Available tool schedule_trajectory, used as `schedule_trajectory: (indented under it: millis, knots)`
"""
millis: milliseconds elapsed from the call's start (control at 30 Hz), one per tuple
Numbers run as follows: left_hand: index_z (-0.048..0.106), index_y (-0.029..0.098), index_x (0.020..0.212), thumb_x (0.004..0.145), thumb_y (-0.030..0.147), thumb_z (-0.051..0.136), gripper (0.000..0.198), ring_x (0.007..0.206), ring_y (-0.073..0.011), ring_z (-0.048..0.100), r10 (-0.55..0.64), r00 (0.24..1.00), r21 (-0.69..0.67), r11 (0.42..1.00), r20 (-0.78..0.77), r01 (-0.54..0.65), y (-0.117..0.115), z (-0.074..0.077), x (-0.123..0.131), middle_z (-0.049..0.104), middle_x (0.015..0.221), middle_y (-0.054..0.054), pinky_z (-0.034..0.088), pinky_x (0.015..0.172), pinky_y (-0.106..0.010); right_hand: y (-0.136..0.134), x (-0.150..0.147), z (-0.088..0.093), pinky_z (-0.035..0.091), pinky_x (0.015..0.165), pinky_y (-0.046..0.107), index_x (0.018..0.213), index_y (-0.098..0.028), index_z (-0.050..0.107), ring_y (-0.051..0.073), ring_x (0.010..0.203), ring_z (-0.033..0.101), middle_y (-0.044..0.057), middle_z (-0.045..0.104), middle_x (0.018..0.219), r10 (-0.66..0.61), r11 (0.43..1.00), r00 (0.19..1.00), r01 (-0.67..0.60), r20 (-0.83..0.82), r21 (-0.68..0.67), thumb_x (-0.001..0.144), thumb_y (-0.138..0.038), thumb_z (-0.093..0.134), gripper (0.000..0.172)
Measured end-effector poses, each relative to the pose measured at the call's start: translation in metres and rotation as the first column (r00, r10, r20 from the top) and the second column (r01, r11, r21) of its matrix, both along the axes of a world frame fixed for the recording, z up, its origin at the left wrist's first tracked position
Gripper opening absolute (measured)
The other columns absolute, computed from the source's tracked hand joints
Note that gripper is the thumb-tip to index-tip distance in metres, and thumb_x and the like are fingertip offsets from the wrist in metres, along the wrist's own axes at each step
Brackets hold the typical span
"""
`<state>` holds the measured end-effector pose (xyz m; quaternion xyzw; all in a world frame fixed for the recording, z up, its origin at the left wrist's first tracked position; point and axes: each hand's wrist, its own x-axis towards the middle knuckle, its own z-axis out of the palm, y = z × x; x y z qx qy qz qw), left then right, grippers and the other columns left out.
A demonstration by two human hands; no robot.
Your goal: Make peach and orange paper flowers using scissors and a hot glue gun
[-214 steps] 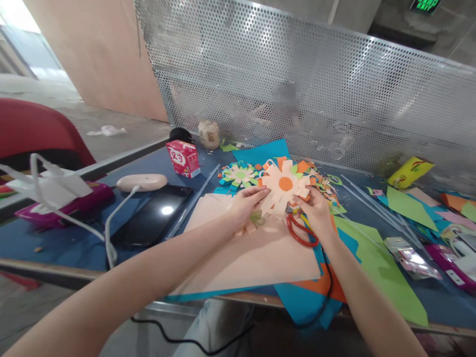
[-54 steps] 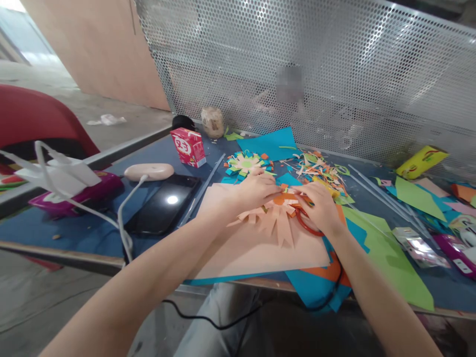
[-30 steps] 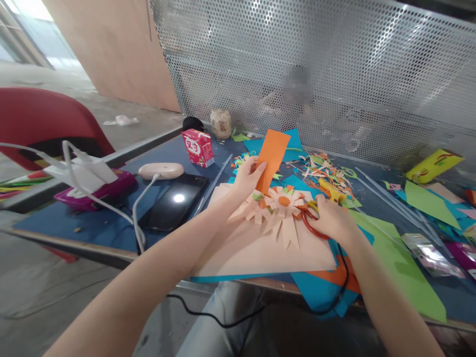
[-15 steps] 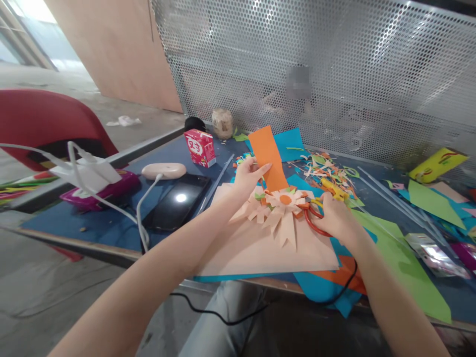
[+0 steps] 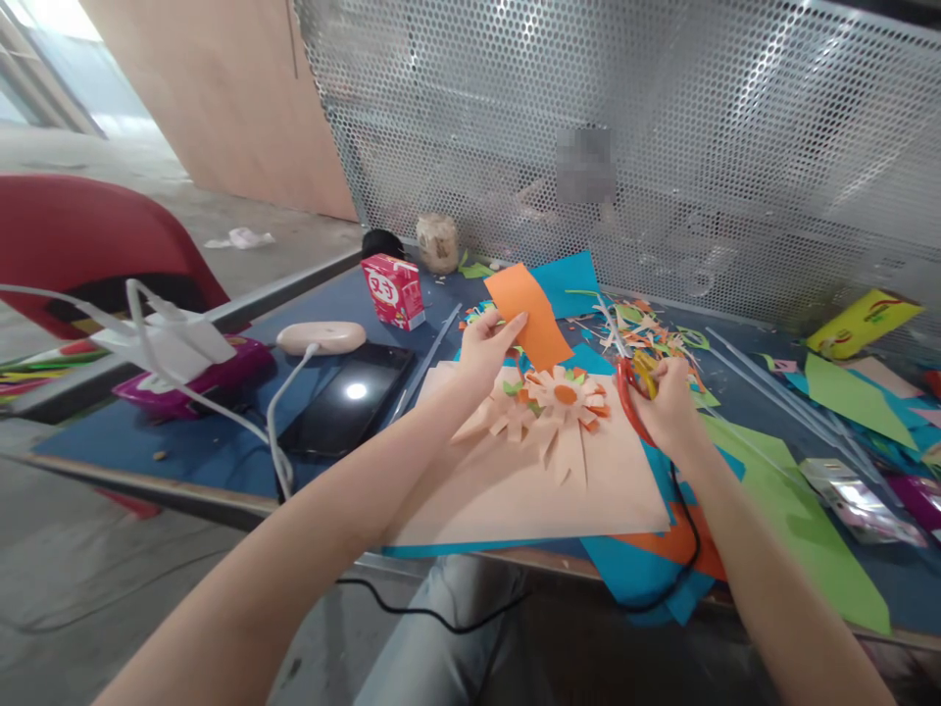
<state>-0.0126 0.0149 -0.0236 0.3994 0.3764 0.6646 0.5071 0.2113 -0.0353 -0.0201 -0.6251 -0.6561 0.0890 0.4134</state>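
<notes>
Pinched in my left hand [image 5: 489,345] is a strip of orange paper [image 5: 530,312], raised over the back of the work area. My right hand [image 5: 670,407] is closed round the handles of a pair of scissors [image 5: 633,378], red and yellow, whose blades point up and away from me. Below and between my hands a paper flower [image 5: 565,394], peach petals round an orange centre, lies on a sheet of peach paper [image 5: 529,505]. Small green and orange pieces show at its edges, and peach ribbon-like tails hang toward me.
Paper scraps [image 5: 647,328] are heaped behind the scissors. A green sheet [image 5: 779,490] lies at right, a phone [image 5: 353,400] and a pink case [image 5: 321,338] at left. A red drink carton [image 5: 393,291] stands behind them. A perforated metal panel [image 5: 662,147] closes off the back.
The scissors have swung up, so their blades now point away from me beside the orange paper. The orange strip has tilted and sits a little lower. My left hand keeps its hold.
</notes>
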Motion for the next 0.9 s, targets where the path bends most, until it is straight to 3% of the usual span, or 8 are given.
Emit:
schedule_trajectory:
  millis: [100, 333, 500, 700, 900]
  knots:
    - [0.059, 0.017, 0.083, 0.052, 0.04, 0.079, 0.043, 0.055, -0.0087, 0.058, -0.051, 0.998, 0.021, 0.999, 0.046, 0.05, -0.002, 0.002, 0.001, 0.068, 0.072, 0.0, 0.042, 0.045, -0.019, 0.0, -0.002, 0.0, 0.032, 0.049, 0.024, 0.078, -0.026, 0.02, 0.009, 0.053, 0.032, -0.007, 0.029, 0.068, 0.196, 0.981, 0.971, -0.194, -0.133, 0.03, 0.071, -0.046, 0.058, 0.044]
    - [0.054, 0.017, 0.086, 0.057, 0.039, 0.077, 0.043, 0.044, -0.0053, 0.051, -0.133, 0.991, 0.154, 0.979, -0.021, 0.135, -0.01, 0.007, 0.006, 0.065, 0.064, 0.002, 0.04, 0.041, -0.018, -0.013, -0.006, 0.004, 0.034, 0.051, 0.022, 0.086, -0.025, 0.025, 0.008, 0.059, 0.036, -0.006, 0.032, 0.075, 0.466, 0.847, 0.869, -0.493, -0.169, -0.2, 0.076, -0.038, 0.06, 0.038]
    - [0.052, 0.018, 0.092, 0.062, 0.035, 0.073, 0.04, 0.041, -0.0052, 0.05, -0.141, 0.986, 0.257, 0.953, -0.091, 0.16, -0.014, 0.008, 0.007, 0.066, 0.067, 0.002, 0.036, 0.036, -0.017, -0.012, -0.006, 0.003, 0.027, 0.045, 0.019, 0.086, -0.025, 0.025, 0.007, 0.055, 0.032, -0.006, 0.032, 0.075, 0.457, 0.811, 0.85, -0.52, -0.263, -0.27, 0.077, -0.035, 0.06, 0.037]
    - [0.051, 0.018, 0.095, 0.065, 0.031, 0.07, 0.037, 0.046, -0.0078, 0.056, -0.116, 0.988, 0.219, 0.966, -0.104, 0.136, -0.013, 0.005, 0.008, 0.068, 0.07, 0.001, 0.043, 0.039, -0.018, -0.016, -0.009, 0.005, 0.033, 0.045, 0.02, 0.088, -0.025, 0.025, 0.007, 0.057, 0.036, -0.003, 0.04, 0.082, 0.494, 0.707, 0.763, -0.632, -0.416, -0.318, 0.08, -0.035, 0.057, 0.034]
    - [0.051, 0.016, 0.093, 0.064, 0.028, 0.07, 0.037, 0.052, -0.0117, 0.062, -0.107, 0.989, 0.205, 0.971, -0.097, 0.125, -0.014, 0.004, 0.011, 0.07, 0.076, -0.002, 0.049, 0.042, -0.02, -0.018, -0.013, 0.004, 0.032, 0.043, 0.018, 0.088, -0.026, 0.025, 0.006, 0.054, 0.035, -0.004, 0.043, 0.079, 0.477, 0.694, 0.76, -0.634, -0.441, -0.342, 0.076, -0.036, 0.06, 0.038]
